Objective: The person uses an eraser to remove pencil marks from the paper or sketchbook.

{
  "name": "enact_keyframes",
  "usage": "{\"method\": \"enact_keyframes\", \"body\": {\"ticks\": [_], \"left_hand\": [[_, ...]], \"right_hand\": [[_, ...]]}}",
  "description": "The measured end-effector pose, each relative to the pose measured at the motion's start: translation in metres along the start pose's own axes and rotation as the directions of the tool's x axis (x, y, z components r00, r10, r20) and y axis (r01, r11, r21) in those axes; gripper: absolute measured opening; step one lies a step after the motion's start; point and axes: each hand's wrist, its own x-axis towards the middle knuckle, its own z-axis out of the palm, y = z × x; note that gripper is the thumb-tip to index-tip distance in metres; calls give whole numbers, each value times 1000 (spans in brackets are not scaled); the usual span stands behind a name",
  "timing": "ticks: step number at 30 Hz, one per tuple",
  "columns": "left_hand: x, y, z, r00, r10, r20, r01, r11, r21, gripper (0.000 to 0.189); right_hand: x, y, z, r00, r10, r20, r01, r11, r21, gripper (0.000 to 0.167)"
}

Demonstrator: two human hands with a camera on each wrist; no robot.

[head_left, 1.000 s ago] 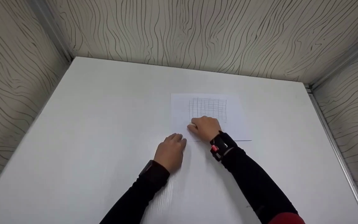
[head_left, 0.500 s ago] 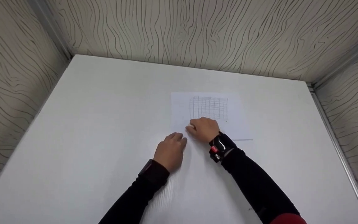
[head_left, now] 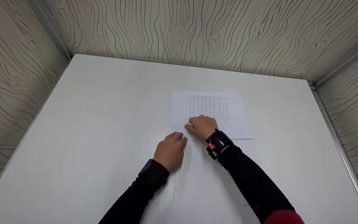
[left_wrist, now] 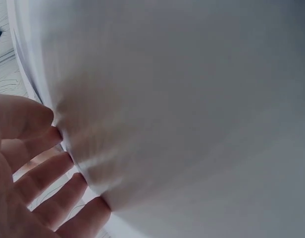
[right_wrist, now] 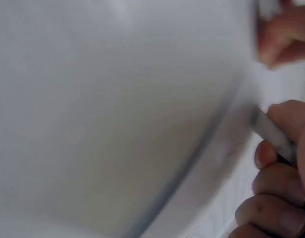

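A sheet of white paper (head_left: 179, 105) lies on the white table, with a hand-drawn pencil grid (head_left: 210, 105) on it. My right hand (head_left: 202, 127) is over the grid's lower left part and hides some of it. Between thumb and fingers it pinches a small whitish eraser (right_wrist: 274, 133) with a darkened tip; in the head view only a sliver shows. My left hand (head_left: 169, 152) rests at the paper's lower left corner, knuckles up. Its fingertips (left_wrist: 95, 208) touch the white surface in the left wrist view, with nothing held.
The white table (head_left: 98, 124) spreads around the paper and meets wood-patterned walls (head_left: 182, 34) at the back and sides. A metal strip (head_left: 343, 152) runs along its right edge. A faint dark mark (head_left: 246, 205) lies near the right forearm.
My right hand has shifted slightly left, still pinching the eraser near the grid's lower edge. The left hand stays in place. The head view has tilted a little.
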Motion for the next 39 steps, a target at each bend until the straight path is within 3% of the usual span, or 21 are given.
{"method": "enact_keyframes", "body": {"ticks": [3, 6, 11, 15, 19, 22, 25, 29, 34, 39], "left_hand": [[2, 0, -1, 1000, 4, -9, -4, 1000, -1, 21], [2, 1, 0, 1000, 2, -4, -2, 1000, 4, 21], [3, 1, -3, 1000, -3, -3, 3, 1000, 16, 23], [4, 1, -6, 1000, 0, -21, 0, 1000, 15, 23], [-2, 4, -3, 1000, -13, 10, 13, 1000, 3, 22], [-3, 5, -1, 999, -20, 29, 20, 1000, -1, 21], [1, 5, 0, 1000, -14, 8, 14, 1000, 11, 19], [0, 6, -2, 1000, 0, -5, 0, 1000, 16, 13], [-5, 8, -8, 999, 14, 41, -14, 1000, 2, 10], [0, 8, -16, 999, -9, 39, 9, 1000, -3, 10]], "right_hand": [[6, 4, -1, 997, 55, -58, -57, 998, -38, 32], [8, 2, -3, 995, 59, -84, -65, 995, -70, 33], [2, -3, -7, 999, -6, -43, 3, 998, -60, 36], [6, 3, -4, 997, 39, -69, -41, 998, -40, 36], [9, 0, 0, 995, 46, -90, -49, 998, -34, 36], [5, -3, 2, 999, -2, -49, 0, 1000, -21, 37], [3, -1, 1, 1000, -25, -17, 25, 1000, 8, 38], [-2, 15, 0, 999, 34, -26, -35, 999, -5, 35], [-12, 39, -10, 990, 140, -19, -140, 990, -17, 34], [-21, 40, -17, 990, 138, -15, -137, 990, 22, 34]]}}
